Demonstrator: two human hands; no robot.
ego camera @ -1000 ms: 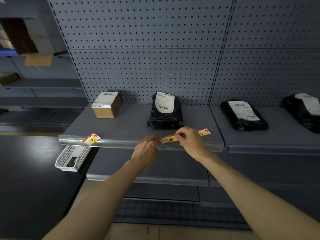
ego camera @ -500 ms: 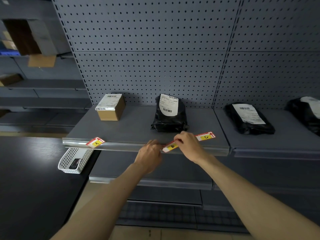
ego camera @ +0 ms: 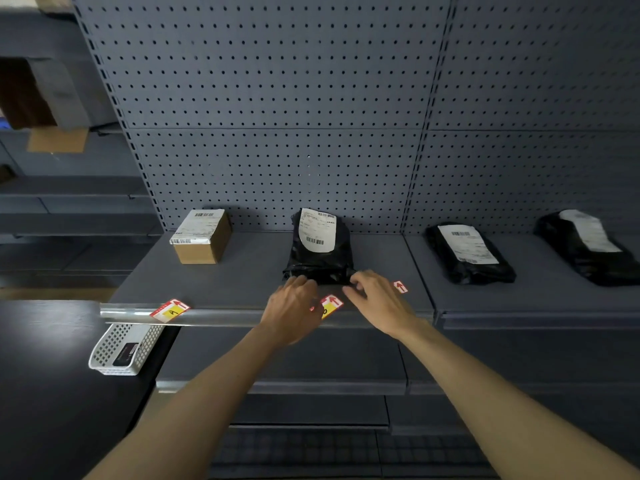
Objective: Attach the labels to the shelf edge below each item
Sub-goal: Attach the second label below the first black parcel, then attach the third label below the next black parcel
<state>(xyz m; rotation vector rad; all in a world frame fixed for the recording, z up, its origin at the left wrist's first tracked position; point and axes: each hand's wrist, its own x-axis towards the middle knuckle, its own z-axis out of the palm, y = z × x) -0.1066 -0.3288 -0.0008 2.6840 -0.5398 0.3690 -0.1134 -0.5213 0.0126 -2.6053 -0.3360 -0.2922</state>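
Note:
A red and yellow label B (ego camera: pixel 330 304) lies tilted on the front of the grey shelf edge (ego camera: pixel 225 317), below the middle black parcel (ego camera: pixel 320 249). My left hand (ego camera: pixel 292 308) covers the label's left end and pinches it. My right hand (ego camera: pixel 379 303) hovers just right of it with fingers apart and nothing in them, partly hiding label C (ego camera: pixel 400 286). Label A (ego camera: pixel 169 310) sits tilted on the edge, left of and below the cardboard box (ego camera: pixel 202 237). Two more black parcels (ego camera: pixel 467 254) (ego camera: pixel 588 247) lie on the shelf section to the right.
A white perforated basket (ego camera: pixel 104 355) holding a dark item sits on a black table at lower left. A pegboard wall (ego camera: pixel 277 133) backs the shelf. Lower shelves run beneath my arms. Open cardboard boxes (ego camera: pixel 38 98) stand on racks at far left.
My right hand has let go of label B and moved right over label C. The label now rests at the shelf edge under my left fingers. The camera has moved closer.

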